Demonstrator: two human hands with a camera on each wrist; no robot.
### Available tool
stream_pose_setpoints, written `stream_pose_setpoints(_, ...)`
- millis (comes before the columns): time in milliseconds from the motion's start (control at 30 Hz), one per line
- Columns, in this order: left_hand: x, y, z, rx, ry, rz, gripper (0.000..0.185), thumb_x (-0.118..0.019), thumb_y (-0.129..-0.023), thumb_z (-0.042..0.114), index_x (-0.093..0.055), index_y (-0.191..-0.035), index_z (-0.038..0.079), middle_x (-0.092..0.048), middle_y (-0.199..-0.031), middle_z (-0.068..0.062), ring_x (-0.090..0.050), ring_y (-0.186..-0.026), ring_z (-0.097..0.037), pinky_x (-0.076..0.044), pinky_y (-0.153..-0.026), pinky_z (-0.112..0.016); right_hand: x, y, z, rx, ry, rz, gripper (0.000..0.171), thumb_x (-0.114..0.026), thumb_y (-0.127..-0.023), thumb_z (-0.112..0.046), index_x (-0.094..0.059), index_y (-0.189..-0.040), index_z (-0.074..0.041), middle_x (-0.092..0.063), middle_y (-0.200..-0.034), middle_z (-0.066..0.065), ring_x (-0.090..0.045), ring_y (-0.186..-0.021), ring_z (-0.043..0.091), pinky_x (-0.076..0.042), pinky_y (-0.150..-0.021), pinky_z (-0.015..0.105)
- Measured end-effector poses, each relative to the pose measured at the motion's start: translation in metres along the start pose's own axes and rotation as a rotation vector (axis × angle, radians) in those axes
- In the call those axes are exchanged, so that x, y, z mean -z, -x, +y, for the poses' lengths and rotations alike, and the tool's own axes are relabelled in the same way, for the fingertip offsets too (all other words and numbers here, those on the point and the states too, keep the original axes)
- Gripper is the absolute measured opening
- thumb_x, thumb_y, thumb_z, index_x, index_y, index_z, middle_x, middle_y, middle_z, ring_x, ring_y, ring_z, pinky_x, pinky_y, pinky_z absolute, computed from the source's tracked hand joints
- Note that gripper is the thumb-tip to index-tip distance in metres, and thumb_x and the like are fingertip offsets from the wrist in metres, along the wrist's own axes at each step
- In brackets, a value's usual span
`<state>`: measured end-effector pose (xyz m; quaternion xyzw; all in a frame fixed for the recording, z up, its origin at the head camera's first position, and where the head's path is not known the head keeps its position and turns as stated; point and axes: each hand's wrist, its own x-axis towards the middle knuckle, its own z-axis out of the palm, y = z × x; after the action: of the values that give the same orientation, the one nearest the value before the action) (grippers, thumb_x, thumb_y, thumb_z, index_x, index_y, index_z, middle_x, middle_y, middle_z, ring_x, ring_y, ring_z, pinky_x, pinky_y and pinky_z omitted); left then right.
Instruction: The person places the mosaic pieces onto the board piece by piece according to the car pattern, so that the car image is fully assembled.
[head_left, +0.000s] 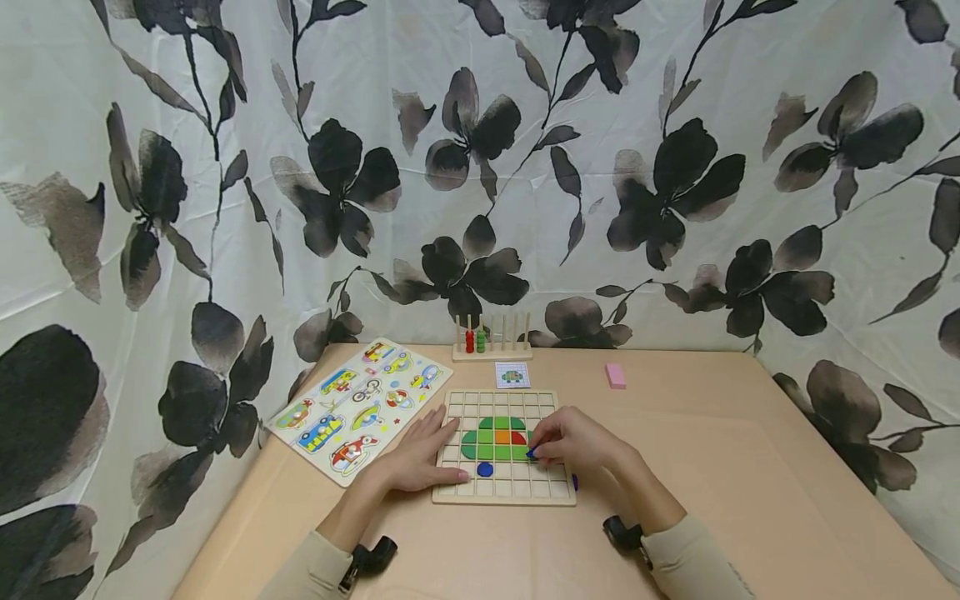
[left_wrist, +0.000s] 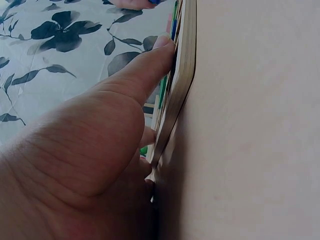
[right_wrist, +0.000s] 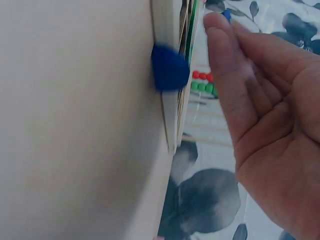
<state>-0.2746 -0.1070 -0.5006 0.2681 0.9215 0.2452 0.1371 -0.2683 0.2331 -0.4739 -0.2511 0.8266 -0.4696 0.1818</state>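
Right hand pinches a blue piece over the grid board; left hand lies flat, steadying it. Next, seating needs precise alignment.

The left hand lies flat with fingers straight, thumb stretched right, while the right hand curls its fingertips in a pinch.

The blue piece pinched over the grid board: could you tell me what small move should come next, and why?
Probably lower the blue piece into the open cell beside the green shape. The right hand pinches it just over the grid board, which the left hand steadies.
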Motion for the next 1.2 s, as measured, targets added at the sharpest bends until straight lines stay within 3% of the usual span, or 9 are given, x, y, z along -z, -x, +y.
stream_pose_setpoints(267, -0.001, -0.002, 0.000, 0.004, -0.002, -0.001, 0.104, -0.067, -0.089, 0.070, -0.027, -0.166, 0.013, -0.002, -0.176, -0.018, 0.000, -0.163, -0.036, -0.002, -0.132, -0.056, -0.010, -0.008, -0.007, 0.024, 0.171, -0.029, 0.005, -0.079, -0.093, -0.011, -0.082, -0.097, -0.012, -0.074, -0.084, -0.003, -0.062, -0.072, 0.009, -0.054, -0.065, 0.020)
stream_pose_setpoints(533, 0.000, -0.001, 0.001, 0.005, 0.007, 0.000, 0.104, -0.070, -0.088, 0.068, -0.029, -0.165, 0.013, -0.004, -0.175, -0.019, 0.000, -0.163, -0.038, -0.003, -0.132, -0.057, -0.021, -0.013, -0.011, 0.083, 0.241, -0.071, 0.005, -0.080, -0.089, -0.004, -0.079, -0.090, -0.009, -0.070, -0.075, -0.005, -0.057, -0.062, 0.001, -0.053, -0.058, 0.020)
stream_pose_setpoints(1200, -0.002, -0.001, 0.001, 0.004, 0.010, 0.009, 0.104, -0.070, -0.088, 0.068, -0.029, -0.166, 0.013, -0.004, -0.175, -0.018, 0.000, -0.163, -0.038, -0.003, -0.132, -0.057, -0.025, -0.014, -0.008, 0.054, 0.368, -0.047, 0.012, -0.084, -0.088, -0.015, -0.076, -0.082, -0.021, -0.063, -0.072, -0.013, -0.053, -0.067, 0.002, -0.047, -0.061, 0.018)
